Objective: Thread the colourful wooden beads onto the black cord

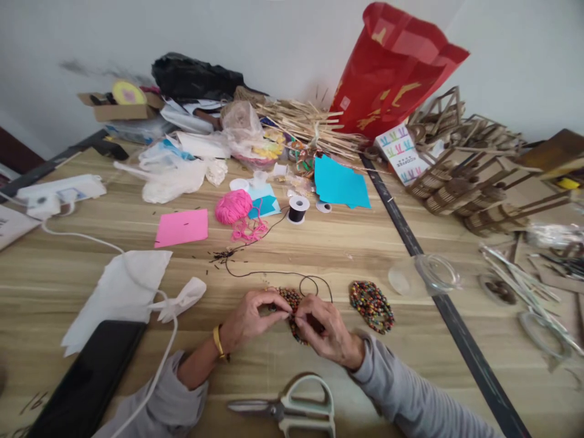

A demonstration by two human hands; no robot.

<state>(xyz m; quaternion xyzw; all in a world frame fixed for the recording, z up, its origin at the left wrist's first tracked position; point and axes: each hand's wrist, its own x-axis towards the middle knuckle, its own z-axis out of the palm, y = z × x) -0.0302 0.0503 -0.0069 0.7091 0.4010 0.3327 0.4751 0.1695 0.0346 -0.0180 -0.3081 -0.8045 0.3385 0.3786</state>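
Observation:
My left hand (258, 314) and my right hand (326, 328) meet at the table's front middle, thumbs and forefingers pinched close together. What lies between the fingertips is very small, seemingly the black cord or beads on it; the fingers cover it. Under and behind them rests a string of multicoloured beads (288, 297). Black cord (269, 273) loops across the table from behind my hands towards a spool of black cord (297, 210). Right of my right hand lies a coiled bead strand (371, 306). Scissors (296, 407) with pale handles lie below my hands.
At left are a black phone (89, 377), white paper (118, 292) and a white cable. Pink yarn (233, 207), pink paper (182, 227) and blue sheets (342, 182) lie farther back. A red bag (392, 73) and small wooden baskets (493, 194) stand at the back right.

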